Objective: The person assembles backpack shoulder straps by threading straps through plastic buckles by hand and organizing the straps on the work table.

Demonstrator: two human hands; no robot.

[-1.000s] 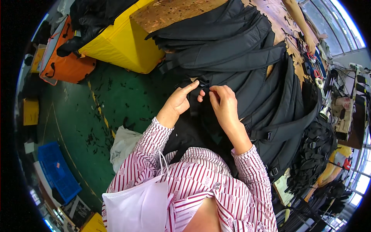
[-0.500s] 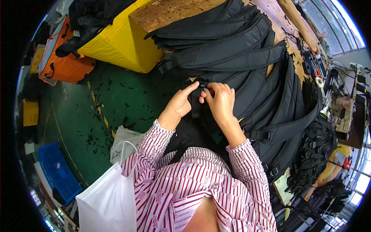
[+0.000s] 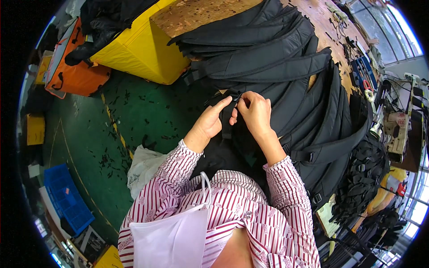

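At blk strap pile [image 3: 277,67]'s near edge — L hand [image 3: 210,119] pinches blk webbing [image 3: 227,128], thumb on top; R hand [image 3: 258,111] adjacent, fingers curled — can't tell if pinching.

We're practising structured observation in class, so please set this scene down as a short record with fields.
Left hand: holding narrow black strap, thumb on top
Right hand: fingertips bunched beside it, grip partly hidden
Table: heaped with padded black straps
Floor: green, dark scraps scattered
To the left: yellow bin, orange bin, blue crate
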